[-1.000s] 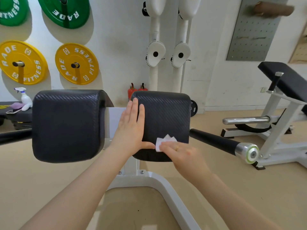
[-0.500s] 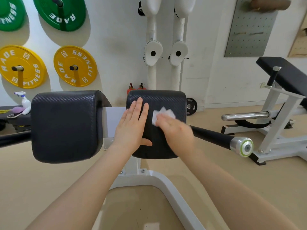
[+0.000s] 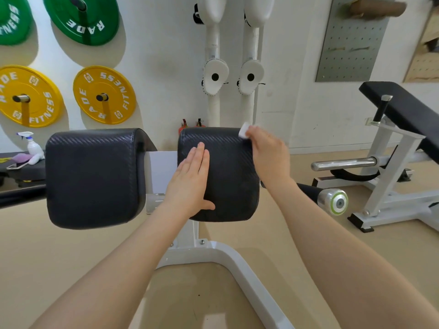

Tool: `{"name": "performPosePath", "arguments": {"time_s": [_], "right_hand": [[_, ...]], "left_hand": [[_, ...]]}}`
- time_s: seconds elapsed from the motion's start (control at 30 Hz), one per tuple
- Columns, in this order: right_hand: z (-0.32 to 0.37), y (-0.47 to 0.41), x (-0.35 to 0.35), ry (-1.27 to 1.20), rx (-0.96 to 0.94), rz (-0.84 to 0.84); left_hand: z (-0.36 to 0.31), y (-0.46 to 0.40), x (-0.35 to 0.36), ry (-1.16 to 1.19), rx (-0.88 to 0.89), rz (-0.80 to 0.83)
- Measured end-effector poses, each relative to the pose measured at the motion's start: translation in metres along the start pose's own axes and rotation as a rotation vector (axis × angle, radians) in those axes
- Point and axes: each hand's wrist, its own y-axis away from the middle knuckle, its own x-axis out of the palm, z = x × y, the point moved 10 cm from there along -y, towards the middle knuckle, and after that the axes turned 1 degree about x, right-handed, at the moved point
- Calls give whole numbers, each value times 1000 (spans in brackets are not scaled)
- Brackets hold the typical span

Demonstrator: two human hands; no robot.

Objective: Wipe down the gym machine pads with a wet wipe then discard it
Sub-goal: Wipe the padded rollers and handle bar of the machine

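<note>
The right hand point(image 3: 268, 150), gripping the wipe point(image 3: 244, 132), has swept up to the right pad's point(image 3: 228, 176) top corner; the left hand point(image 3: 192, 184) stays flat, fingers straight, steadying it.

Black pad point(image 3: 228, 167): textured, faintly glossy leatherette.

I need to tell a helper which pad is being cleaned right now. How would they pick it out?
Find the two black pads side by side on the white machine frame. It is the right pad, the one with the left hand flat on it and the wipe at its top corner.
</note>
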Motion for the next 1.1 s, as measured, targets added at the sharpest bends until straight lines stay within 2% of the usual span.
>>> {"name": "performPosePath", "arguments": {"time_s": [0.13, 0.27, 0.33, 0.43, 0.53, 0.6, 0.7, 0.83, 1.0, 1.03, 1.1], "right_hand": [[6, 54, 17, 61, -94, 84], [18, 143, 19, 74, -275, 184], [18, 148, 12, 54, -304, 146], [7, 96, -16, -33, -151, -87], [7, 40, -31, -67, -64, -183], [4, 21, -26, -56, -20, -142], [1, 30, 6, -31, -28, 38], [6, 85, 17, 13, -74, 81], [29, 161, 34, -25, -204, 231], [27, 159, 32, -44, -157, 212], [14, 131, 10, -174, 77, 54]], "left_hand": [[0, 0, 2, -1, 2, -6], [-2, 0, 2, -9, -1, -23], [-1, 0, 2, -7, -3, -32], [-1, 1, 3, -2, 1, -16], [-1, 0, 2, -8, -6, -13], [0, 0, 3, -7, -9, -15], [1, 1, 3, -2, -7, -18], [1, 1, 4, 15, -1, -30], [-1, 6, 4, 43, 1, -42], [0, 6, 4, 46, 4, -43], [1, 6, 5, 57, 9, -33]]}}
